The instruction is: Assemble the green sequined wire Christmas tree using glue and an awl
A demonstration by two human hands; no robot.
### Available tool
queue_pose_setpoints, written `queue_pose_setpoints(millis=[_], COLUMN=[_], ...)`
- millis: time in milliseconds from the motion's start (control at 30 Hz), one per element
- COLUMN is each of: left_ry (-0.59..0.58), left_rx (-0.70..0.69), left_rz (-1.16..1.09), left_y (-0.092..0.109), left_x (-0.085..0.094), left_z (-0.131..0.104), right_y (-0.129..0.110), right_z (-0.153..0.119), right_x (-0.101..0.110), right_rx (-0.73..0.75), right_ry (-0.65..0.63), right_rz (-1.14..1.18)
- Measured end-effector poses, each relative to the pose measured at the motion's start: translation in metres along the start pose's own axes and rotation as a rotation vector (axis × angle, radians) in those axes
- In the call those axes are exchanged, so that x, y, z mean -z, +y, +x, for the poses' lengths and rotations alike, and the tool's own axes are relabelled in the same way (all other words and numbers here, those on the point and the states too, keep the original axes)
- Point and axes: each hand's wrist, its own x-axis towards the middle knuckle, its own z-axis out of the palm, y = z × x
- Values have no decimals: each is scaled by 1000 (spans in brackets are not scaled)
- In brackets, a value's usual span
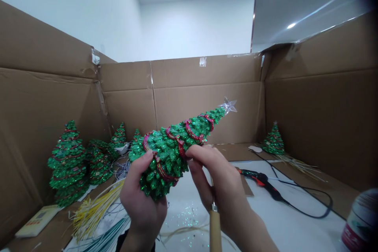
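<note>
A glittery green Christmas tree figure (168, 151) with a red garland wound round it is tilted across the middle of the view. Its clear star (228, 105) points to the upper right. My left hand (144, 201) is closed round the wide base end, thumb on the near side. With thumb and index finger, my right hand (218, 177) touches the garland midway along the tree. The same hand grips a wooden-handled awl (215, 228), handle pointing down toward me; its thin metal shaft runs up into the palm and the tip is hidden.
Several more green trees (69, 161) stand at the left, another tree (274, 139) at the back right. Yellow strands (96, 204) lie left. A corded black-and-orange tool (262, 181) and a jar (362, 220) are right. Cardboard walls (183, 102) enclose the table.
</note>
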Motion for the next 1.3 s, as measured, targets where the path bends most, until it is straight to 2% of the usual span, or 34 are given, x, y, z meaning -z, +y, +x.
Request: queue_pose_setpoints(millis=[133,433,633,767,933,1067,1200,1300], left_ry=[-20,-15,-17,-21,4,25,17,15], left_rx=[27,31,47,56,-25,31,70,39], left_rz=[7,-36,-2,-16,0,-23,-2,17], left_y=[2,0,1,2,0,2,7,8], left_x=[0,-1,-2,-3,-2,-3,-3,-2], left_z=[0,0,-1,-3,-3,0,2,1], right_y=[3,1,3,1,4,8,7,5], right_z=[0,2,2,3,3,2,1,1], right_x=[-2,-2,-1,1,1,2,2,0], right_rx=[-9,-7,-11,11,55,38,-2,15], right_ry=[45,-8,63,21,-20,-40,34,65], right_rz=[95,5,43,44,-39,20,173,153])
